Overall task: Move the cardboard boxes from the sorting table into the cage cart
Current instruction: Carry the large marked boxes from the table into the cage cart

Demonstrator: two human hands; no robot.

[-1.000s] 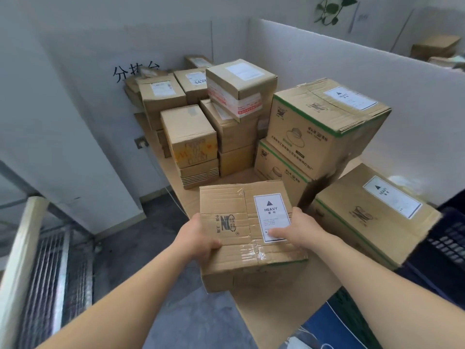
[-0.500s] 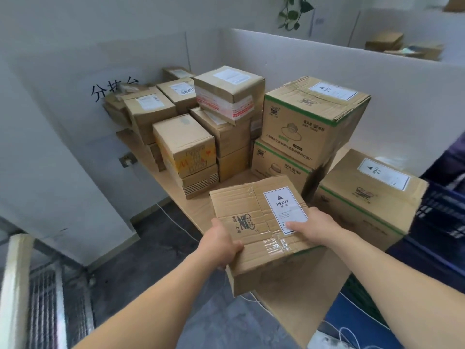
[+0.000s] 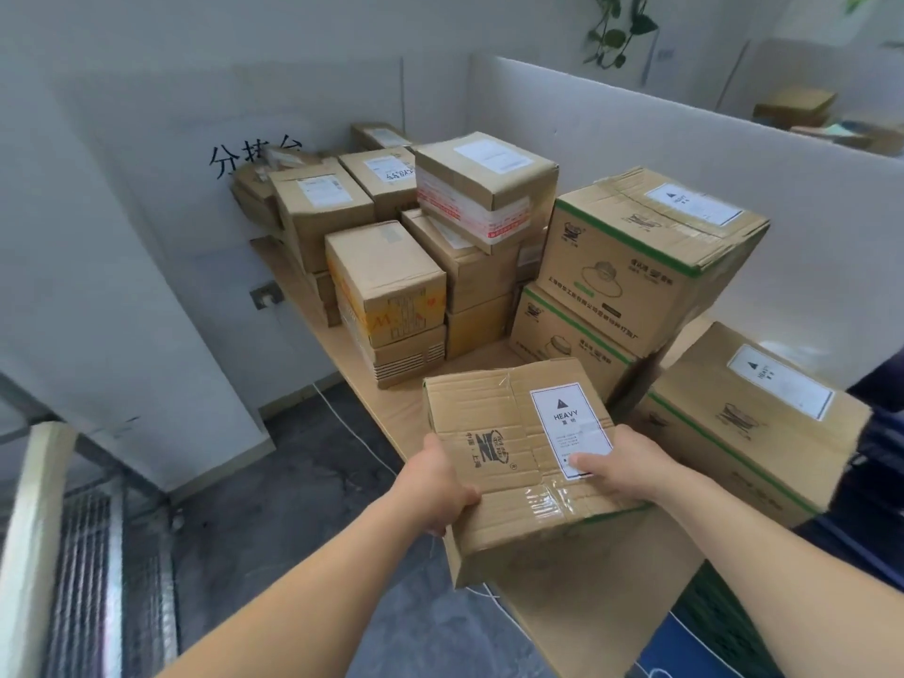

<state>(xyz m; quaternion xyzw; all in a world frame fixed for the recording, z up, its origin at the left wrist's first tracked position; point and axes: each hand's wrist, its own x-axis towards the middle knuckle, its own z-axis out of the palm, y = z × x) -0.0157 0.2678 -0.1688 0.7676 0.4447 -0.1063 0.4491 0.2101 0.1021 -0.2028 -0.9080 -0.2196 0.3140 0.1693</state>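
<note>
A flat cardboard box with a white HEAVY label sits tilted at the near edge of the wooden sorting table, its near corner hanging past the edge. My left hand grips its left side, thumb on top. My right hand grips its right side, thumb on the label. Several more cardboard boxes are stacked behind it on the table. The cage cart shows as metal mesh and a pale post at the lower left.
Two stacked green-striped boxes and a third stand to the right. White partition walls close the table's back and right. Grey floor with a white cable lies between table and cart. Dark crates are far right.
The box has tilted and shifted a little toward the table edge in both hands. The camera view has swung, bringing the cart's mesh back into the lower left.
</note>
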